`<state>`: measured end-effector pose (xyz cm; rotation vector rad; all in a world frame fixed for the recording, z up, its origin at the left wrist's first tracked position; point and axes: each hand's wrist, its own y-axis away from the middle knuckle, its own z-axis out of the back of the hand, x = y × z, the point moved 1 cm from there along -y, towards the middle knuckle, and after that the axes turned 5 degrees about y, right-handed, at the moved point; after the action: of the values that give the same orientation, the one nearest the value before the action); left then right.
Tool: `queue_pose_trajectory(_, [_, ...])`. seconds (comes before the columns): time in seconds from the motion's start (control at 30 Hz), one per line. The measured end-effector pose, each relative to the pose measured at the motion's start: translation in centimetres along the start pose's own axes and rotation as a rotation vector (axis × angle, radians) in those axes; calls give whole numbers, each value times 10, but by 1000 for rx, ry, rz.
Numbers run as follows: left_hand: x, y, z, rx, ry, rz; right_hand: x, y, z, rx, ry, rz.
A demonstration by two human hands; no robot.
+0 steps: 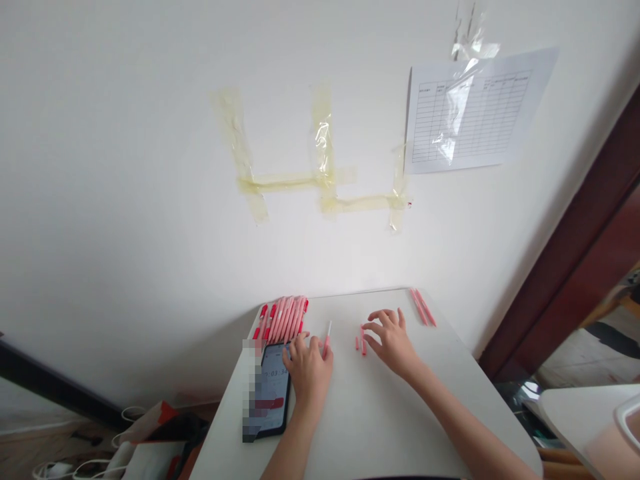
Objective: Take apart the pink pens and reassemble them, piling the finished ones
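My left hand (309, 367) rests beside the phone, its thumb and forefinger closed at the lower end of a pink pen part with a white upper section (328, 335). The other fingers of that hand are curled over the phone's upper right corner. My right hand (394, 340) has its fingers spread, with forefinger and thumb tips at a pink pen barrel (363, 343). Whether they touch the barrel is hard to tell. Just left of the barrel lies a short pink piece (357, 343).
A row of pink and red pens (285, 319) lies at the table's back left. Two pink pens (423, 307) lie at the back right. The phone (273, 393) shows a timer. A white wall (350, 253) stands behind the white table (400, 427).
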<state>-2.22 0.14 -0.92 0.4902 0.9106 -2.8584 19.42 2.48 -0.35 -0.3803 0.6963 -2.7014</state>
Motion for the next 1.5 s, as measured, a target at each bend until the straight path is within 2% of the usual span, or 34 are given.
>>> queue_pose_trajectory(0.23, [1, 1, -1, -11, 10, -3, 27, -12, 4, 151, 39, 18])
queue_pose_trajectory(0.5, [-1, 1, 0, -18, 12, -17, 35, -20, 6, 233, 95, 24])
queue_pose_trajectory(0.83, [-2, 0, 1, -14, 24, -23, 37, -21, -3, 213, 97, 13])
queue_pose_trajectory(1.13, [-1, 0, 0, 4, 39, -27, 49, -24, -7, 261, 19, 39])
queue_pose_trajectory(1.5, [-2, 0, 4, 0, -24, 17, 41, -18, -15, 227, -25, 32])
